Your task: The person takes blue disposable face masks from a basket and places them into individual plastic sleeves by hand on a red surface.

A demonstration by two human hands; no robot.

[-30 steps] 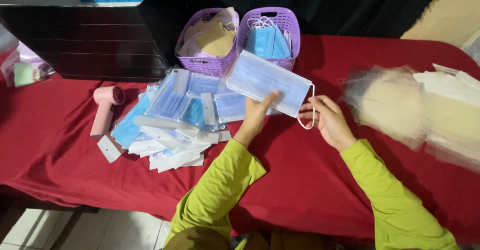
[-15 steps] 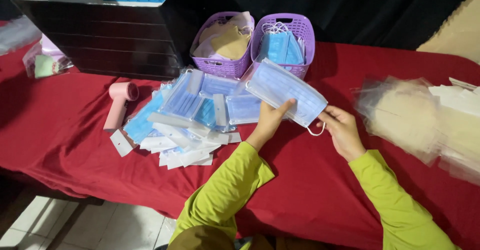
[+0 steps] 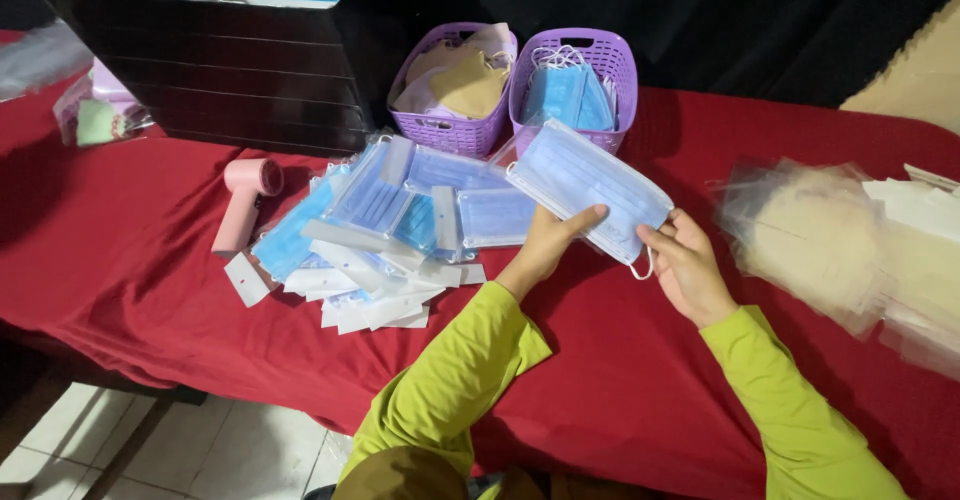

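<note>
Blue face mask [image 3: 590,188] sits pinched between left hand [image 3: 548,243] and right hand [image 3: 684,263] at four o'clock; keeping it flat seems wise.

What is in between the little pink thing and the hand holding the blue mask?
In the head view, a heap of packaged blue masks lies on the red cloth between the pink handheld device and the left hand, which grips the blue face mask.

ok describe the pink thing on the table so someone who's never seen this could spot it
On the red tablecloth, look left of the heap of packaged masks and in front of the black box. The pink handheld device lies there, the only solid pink object, set apart from the flat blue and white packets.
</note>
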